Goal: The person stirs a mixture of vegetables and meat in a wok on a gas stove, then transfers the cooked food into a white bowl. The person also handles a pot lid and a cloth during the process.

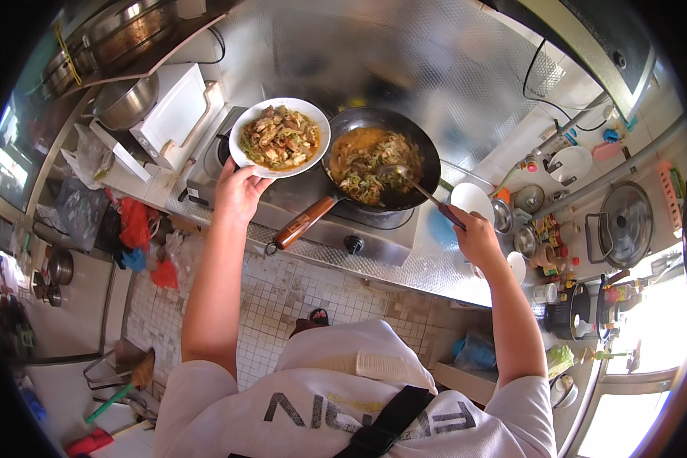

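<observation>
My left hand holds a white plate by its near rim, above the left side of a steel gas stove. Heaped on the plate is a saucy mix of meat and greens. To its right a dark wok stands on the stove, its wooden handle pointing toward me. Cooked cabbage-like greens in brown sauce fill part of the wok. My right hand grips the dark handle of a metal spatula or ladle, whose head rests among the greens.
White bowls and seasoning bottles crowd the counter at right. A large lid hangs or leans beyond them. Left of the stove are a white microwave-like appliance and a steel pot. Plastic bags hang below the counter edge.
</observation>
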A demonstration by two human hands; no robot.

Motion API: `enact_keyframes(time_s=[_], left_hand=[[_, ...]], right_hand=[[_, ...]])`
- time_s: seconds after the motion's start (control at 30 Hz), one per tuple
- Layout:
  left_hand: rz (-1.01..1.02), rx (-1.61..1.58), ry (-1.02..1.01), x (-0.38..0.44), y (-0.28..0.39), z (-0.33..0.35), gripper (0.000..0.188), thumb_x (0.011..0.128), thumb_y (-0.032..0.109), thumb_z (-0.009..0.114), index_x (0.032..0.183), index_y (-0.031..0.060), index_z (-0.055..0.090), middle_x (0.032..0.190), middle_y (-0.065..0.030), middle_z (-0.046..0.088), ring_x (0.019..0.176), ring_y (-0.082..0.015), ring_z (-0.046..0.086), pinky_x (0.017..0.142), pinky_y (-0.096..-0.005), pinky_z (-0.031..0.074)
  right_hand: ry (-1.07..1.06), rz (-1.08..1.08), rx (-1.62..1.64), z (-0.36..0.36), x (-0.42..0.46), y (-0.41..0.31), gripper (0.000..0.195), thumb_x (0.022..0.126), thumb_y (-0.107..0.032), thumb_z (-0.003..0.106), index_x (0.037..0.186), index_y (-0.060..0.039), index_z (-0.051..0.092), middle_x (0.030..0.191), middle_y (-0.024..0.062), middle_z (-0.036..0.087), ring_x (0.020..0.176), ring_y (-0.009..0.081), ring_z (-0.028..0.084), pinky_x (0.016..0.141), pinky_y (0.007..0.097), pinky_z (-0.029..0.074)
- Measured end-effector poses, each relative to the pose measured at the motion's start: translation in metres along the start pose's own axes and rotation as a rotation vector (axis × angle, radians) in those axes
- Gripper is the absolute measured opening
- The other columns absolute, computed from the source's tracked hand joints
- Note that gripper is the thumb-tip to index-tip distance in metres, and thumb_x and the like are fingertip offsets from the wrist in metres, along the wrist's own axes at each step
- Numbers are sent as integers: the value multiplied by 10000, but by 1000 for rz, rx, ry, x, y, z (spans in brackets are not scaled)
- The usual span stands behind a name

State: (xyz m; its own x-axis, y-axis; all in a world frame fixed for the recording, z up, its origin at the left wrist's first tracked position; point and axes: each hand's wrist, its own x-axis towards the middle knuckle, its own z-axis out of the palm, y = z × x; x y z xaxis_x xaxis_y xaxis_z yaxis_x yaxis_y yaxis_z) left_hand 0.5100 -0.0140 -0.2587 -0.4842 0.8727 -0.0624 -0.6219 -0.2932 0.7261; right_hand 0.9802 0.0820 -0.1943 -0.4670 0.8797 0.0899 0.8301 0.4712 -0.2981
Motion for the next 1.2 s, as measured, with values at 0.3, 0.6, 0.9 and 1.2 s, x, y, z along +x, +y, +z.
enact_keyframes(time_s=[0.3, 0.6, 0.9, 1.2], left_hand=[[-3, 1, 44, -4, -4, -10, 531, 871, -48, 555, 1377, 98, 482, 1274, -115, 600, 1110, -230, 647, 891, -430, 614], [-3, -6, 82, -5, -4, -12, 562, 865, -63, 552, 1397, 99, 472, 1273, -123, 602, 1120, -249, 647, 902, -446, 608], [20, -31, 52, -15, 1, -5, 508, 894, -70, 520, 1382, 64, 479, 1241, -141, 610, 1024, -225, 673, 876, -398, 632], [22, -11, 83, -9, -3, -11, 520, 883, -61, 529, 1383, 68, 467, 1269, -139, 597, 1107, -242, 651, 903, -421, 617]], right_hand=[[199, 1, 93, -11, 6, 15, 454, 861, -39, 668, 1311, -93, 637, 955, 236, 688, 867, 421, 676, 804, 454, 530], [167, 182, 27, 80, 56, 7, 434, 953, -182, 577, 1379, -111, 537, 960, 281, 696, 901, 478, 671, 808, 549, 536], [-285, 599, 1157, 65, 58, -19, 356, 1011, -277, 564, 1281, -46, 580, 756, 99, 603, 537, 176, 533, 449, 304, 392], [-470, 827, 1586, 32, 38, -4, 281, 1066, -276, 443, 1206, -68, 570, 698, -57, 381, 533, 30, 301, 427, 175, 216]])
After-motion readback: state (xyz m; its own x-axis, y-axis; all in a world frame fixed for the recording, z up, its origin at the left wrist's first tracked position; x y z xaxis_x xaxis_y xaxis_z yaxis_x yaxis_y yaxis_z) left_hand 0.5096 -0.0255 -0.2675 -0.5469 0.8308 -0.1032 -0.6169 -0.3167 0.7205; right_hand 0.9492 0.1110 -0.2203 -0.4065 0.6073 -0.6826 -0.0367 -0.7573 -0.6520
